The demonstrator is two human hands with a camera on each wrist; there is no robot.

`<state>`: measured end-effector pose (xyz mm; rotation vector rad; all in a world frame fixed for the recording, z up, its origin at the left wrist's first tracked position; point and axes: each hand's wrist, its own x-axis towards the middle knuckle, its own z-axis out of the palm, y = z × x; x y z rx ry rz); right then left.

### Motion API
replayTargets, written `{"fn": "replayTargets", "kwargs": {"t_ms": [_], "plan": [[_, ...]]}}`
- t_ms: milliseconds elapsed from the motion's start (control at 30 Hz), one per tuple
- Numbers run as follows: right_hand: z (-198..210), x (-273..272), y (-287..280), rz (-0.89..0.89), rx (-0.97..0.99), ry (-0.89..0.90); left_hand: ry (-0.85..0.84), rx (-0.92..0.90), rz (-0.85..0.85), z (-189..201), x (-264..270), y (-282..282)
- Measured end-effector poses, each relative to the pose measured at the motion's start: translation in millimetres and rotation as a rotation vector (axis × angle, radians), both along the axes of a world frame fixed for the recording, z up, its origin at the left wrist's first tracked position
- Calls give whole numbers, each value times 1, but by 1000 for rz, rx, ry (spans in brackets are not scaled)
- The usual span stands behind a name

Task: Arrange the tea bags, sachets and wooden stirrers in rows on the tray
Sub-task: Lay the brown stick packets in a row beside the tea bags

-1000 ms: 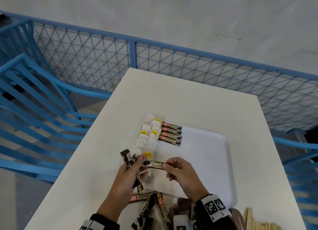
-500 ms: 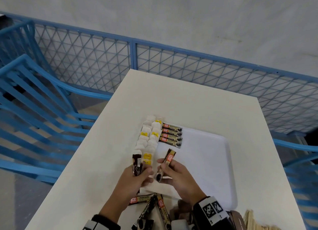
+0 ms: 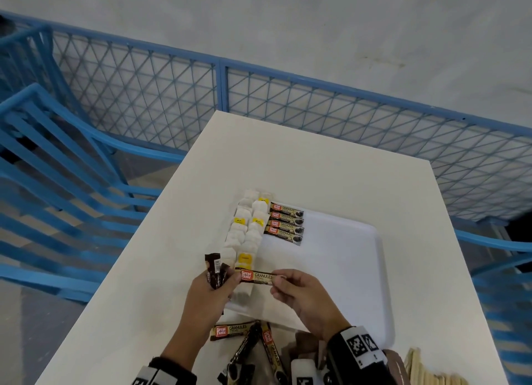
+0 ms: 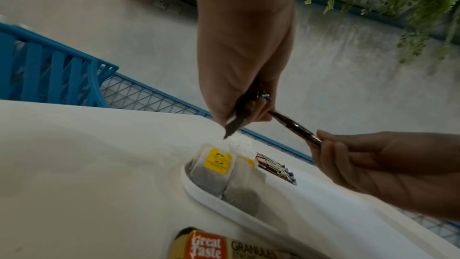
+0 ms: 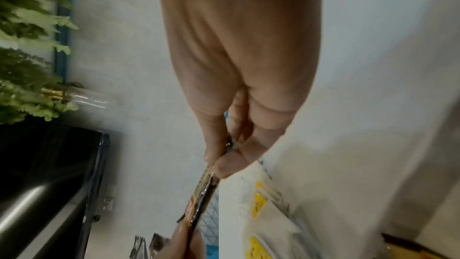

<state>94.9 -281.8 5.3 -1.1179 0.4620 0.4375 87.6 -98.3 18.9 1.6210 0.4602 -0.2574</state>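
Note:
My left hand (image 3: 223,281) grips a small bundle of dark sachets (image 3: 213,271) upright at the tray's near left corner. My right hand (image 3: 277,282) pinches the right end of one Great Taste sachet (image 3: 259,277), held level and label up just above the nearest tea bags. Its left end meets my left thumb. In the left wrist view this sachet (image 4: 293,127) spans between both hands. Two columns of tea bags (image 3: 244,232) lie along the left side of the white tray (image 3: 345,269). A row of sachets (image 3: 286,223) lies beside them at the far end.
Loose sachets (image 3: 230,331) lie on the white table in front of the tray. Wooden stirrers (image 3: 426,373) sit at the near right corner. Blue mesh railing (image 3: 316,102) borders the table's far side and blue chairs (image 3: 57,183) stand to the left.
My right hand has turned its sachet from tilted upright to level with the label up, its left end now against my left thumb. The left hand keeps its bundle in place.

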Motion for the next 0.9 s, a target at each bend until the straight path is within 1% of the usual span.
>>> {"fn": "replayTargets", "kwargs": {"t_ms": [67, 133, 267, 367, 433, 533, 600, 700, 833, 900], "plan": [[-1, 3, -2, -59, 73, 8, 8, 4, -4, -1, 0, 0], [-3, 8, -4, -106, 62, 7, 15, 7, -6, -1, 1, -1], [-10, 28, -18, -292, -133, 57, 30, -19, 60, 1, 4, 0], [-21, 44, -29, -406, -249, 131, 67, -124, 124, 2, 6, 0], [-30, 53, -31, -420, -305, 168, 87, -207, 156, 5, 6, 0], [-43, 67, -27, -418, -394, 189, 104, -263, 163, 6, 6, 0], [-48, 73, -23, -399, -480, 181, 104, -275, 159, 5, 6, 0], [-52, 79, -18, -333, -659, 169, 108, -287, 142, 3, 6, -1], [-56, 83, -17, -270, -801, 149, 107, -279, 89, 1, 5, -2], [-60, 84, -18, -264, -839, 132, 95, -274, 64, 1, 4, -2]]}}
